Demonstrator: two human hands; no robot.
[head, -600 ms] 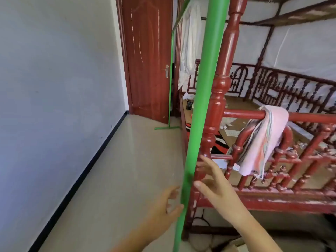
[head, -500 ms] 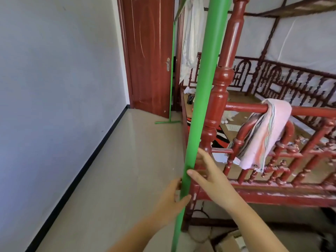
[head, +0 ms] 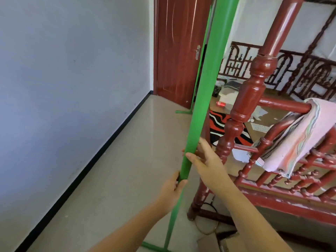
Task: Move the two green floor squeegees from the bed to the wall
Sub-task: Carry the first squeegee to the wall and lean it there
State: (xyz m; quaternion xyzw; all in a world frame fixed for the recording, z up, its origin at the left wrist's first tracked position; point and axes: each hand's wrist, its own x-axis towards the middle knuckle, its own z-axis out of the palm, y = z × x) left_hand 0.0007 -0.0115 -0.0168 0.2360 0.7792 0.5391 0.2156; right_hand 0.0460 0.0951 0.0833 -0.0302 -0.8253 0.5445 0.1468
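Observation:
The near green squeegee stands upright against the red bedpost, its blade on the floor at the bottom edge. My left hand is wrapped around its thin lower shaft, just under the thick green sleeve. My right hand is around the sleeve's lower end, thumb in front and fingertips behind it. A second green squeegee leans against the far end of the bed near the door, its blade flat on the floor.
The pale wall with a black skirting runs along the left; a tiled floor strip lies between it and the red bed frame. A pink towel hangs on the bed rail. A red door closes the far end. Cardboard and a cable lie by the bedpost's foot.
Both hands have gone from open beside the near squeegee to closed around it. The view has moved closer to the pole.

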